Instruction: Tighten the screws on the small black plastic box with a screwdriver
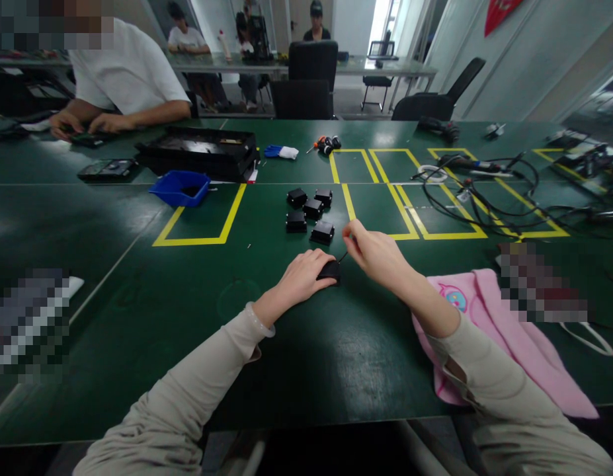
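My left hand (306,272) is closed over a small black box (330,271) and presses it on the green table near the middle. The fingers cover much of the box. My right hand (373,251) pinches a thin dark rod-like tool (342,257). Its shaft slants down to the right side of the box; the upper end is hidden in the fingers, and I cannot tell whether the tip touches. Just beyond my hands lie several similar black boxes, one of them (323,231) closest and another (296,221) to its left.
A blue scoop-shaped bin (181,188) stands left, before a large black tray (202,149). Gloves (281,152) lie beyond. Black cables (479,185) spread at right, over yellow tape outlines. A pink cloth (489,330) lies under my right forearm. A co-worker (122,79) sits across the table.
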Demonstrator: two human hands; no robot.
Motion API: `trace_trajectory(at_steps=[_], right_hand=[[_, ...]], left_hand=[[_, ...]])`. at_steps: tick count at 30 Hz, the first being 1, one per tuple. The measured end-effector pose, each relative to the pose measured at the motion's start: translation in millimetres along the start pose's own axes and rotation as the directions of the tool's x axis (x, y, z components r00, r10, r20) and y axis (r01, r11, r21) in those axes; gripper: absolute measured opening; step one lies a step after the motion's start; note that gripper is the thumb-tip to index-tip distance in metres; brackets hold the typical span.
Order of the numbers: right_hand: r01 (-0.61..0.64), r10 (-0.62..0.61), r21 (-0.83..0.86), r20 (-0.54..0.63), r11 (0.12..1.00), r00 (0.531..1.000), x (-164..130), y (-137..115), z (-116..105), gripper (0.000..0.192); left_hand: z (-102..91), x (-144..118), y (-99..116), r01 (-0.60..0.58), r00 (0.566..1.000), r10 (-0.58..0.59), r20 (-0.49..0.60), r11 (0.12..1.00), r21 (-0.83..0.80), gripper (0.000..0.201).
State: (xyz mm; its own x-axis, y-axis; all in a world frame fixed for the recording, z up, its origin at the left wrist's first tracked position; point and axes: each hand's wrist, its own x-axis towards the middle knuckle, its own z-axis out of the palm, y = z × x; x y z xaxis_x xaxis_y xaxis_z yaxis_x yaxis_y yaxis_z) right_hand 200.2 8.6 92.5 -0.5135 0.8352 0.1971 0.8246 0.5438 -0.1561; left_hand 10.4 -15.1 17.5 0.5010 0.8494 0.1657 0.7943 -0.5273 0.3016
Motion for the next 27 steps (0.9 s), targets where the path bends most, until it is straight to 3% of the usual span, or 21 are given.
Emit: trace_trajectory(at_steps=[3, 9, 15, 21, 27], right_hand=[[0.030, -0.030, 0.010, -0.005, 0.999, 1.000, -1.1, -0.5, -2.0, 0.031], [-0.055, 0.052, -0.090, -0.036, 0.994, 0.998, -1.8, -2.5, -2.0, 0.039], [0.056, -0.054, 0.040, -0.049, 0.998, 0.997, -1.3, 0.6, 1.0, 0.033], [-0.018, 0.017, -0.024, -0.070, 1.000, 0.997, -2.5, -1.1, 0.9, 0.038], [0.059, -0.055, 0.098, -0.044, 0.993, 0.998, -0.9, 2.3, 0.4, 0.032]], left_hand=[[-0.2, 0.1, 0.0, 0.001, 1.000, -0.001, 0.002, 1.000, 0.002, 0.042], [-0.3, -0.3, -0.2, 0.001, 1.000, -0.001, -0.001, 1.000, 0.006, 0.041], [-0.5, -0.2, 0.1, 0.001, 1.000, -0.001, -0.001, 1.000, 0.006, 0.041], [0.1, -0.2, -0.2, 0.000, 1.000, 0.000, -0.002, 1.000, 0.007, 0.042], [0.2, 0.0, 0.1, 0.010, 1.000, -0.010, 0.008, 1.000, -0.005, 0.042]])
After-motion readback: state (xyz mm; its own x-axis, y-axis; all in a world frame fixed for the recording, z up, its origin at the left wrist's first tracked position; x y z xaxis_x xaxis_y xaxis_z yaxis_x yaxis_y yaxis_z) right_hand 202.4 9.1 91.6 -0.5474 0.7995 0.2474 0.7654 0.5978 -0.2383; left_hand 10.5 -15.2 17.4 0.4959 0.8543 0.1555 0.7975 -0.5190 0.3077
